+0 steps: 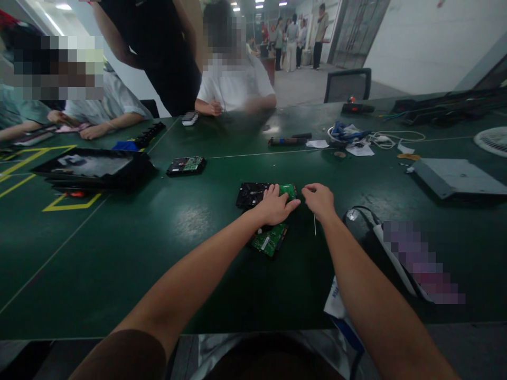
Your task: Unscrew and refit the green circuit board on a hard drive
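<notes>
The left hand (277,206) spreads wide over the black hard drive (249,195) on the surface (79,285); the right hand (319,201) pinches a thin rod (315,226) (upper end hidden), which, if it slips, could scratch the green circuit board (269,240) nearby

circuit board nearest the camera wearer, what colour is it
The circuit board is mostly green; it shows best in the head view.

The green table (119,269) looks smooth and glossy, with cloudy reflections at mid-frame, where a circuit board (266,241) has a slight sheen. At right, a grey box (461,177) looks like matt metal; at left, a black tray (138,170) looks like plastic, and the upper-right chair (348,87) has a mesh back.
</notes>
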Demonstrator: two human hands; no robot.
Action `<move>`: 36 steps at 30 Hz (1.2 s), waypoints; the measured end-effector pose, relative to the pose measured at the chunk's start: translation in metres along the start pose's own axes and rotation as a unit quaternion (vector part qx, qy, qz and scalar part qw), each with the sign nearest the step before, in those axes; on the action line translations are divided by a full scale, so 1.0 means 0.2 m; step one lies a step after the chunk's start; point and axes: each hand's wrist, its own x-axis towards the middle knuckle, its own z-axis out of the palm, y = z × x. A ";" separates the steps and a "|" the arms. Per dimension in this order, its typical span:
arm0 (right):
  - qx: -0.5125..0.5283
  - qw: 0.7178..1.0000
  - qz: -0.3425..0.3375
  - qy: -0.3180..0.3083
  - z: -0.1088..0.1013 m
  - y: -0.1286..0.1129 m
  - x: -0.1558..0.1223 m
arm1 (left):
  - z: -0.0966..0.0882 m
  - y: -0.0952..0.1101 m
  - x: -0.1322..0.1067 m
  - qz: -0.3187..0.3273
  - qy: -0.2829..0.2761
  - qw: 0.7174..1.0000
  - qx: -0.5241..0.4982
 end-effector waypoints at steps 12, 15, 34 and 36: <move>-0.041 0.999 -0.014 0.003 0.05 -0.02 0.00 | -0.27 -0.20 -0.44 0.191 -0.031 0.980 -0.045; 0.000 1.000 0.023 0.020 0.05 -0.01 -0.01 | -0.22 -0.22 -0.53 0.229 -0.060 0.972 0.005; 0.114 0.988 0.093 -0.036 0.02 -0.03 -0.03 | -0.15 -0.18 -0.45 0.201 -0.055 0.976 0.056; 0.118 0.988 0.089 -0.033 0.02 -0.02 -0.03 | -0.16 -0.17 -0.46 0.198 -0.048 0.977 0.059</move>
